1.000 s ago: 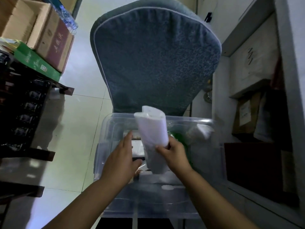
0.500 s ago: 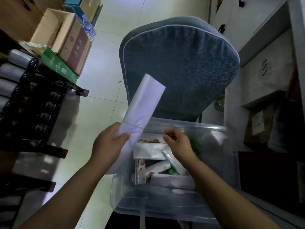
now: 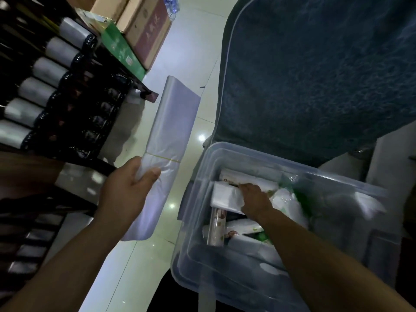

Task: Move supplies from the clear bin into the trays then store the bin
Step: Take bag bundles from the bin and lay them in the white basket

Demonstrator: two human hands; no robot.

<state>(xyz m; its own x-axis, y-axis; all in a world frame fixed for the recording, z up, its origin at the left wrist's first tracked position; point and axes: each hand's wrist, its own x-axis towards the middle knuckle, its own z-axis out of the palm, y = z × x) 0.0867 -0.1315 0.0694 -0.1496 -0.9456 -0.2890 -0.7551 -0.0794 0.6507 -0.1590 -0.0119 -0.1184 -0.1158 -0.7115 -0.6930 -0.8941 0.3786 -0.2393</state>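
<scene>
The clear bin (image 3: 198,221) stands low at the right, with several white and green packets inside. My left hand (image 3: 126,188) grips a long bundle of clear plastic bags (image 3: 171,122) bound by a rubber band, held over the floor to the left of the bin. My right hand (image 3: 254,199) reaches down into the bin, its fingers on a flat white packet (image 3: 225,197). Whether the fingers close round the packet is hidden.
A blue-grey cushioned chair back (image 3: 315,75) rises behind the bin. At the left a dark rack (image 3: 74,118) carries white rolls (image 3: 54,70). Cardboard boxes (image 3: 146,28) and a green box (image 3: 121,50) sit further back. A pale tiled floor (image 3: 126,262) lies between.
My left hand has carried the bag bundle out to the left, away from the bin. My right hand has gone down into the bin onto the white packet.
</scene>
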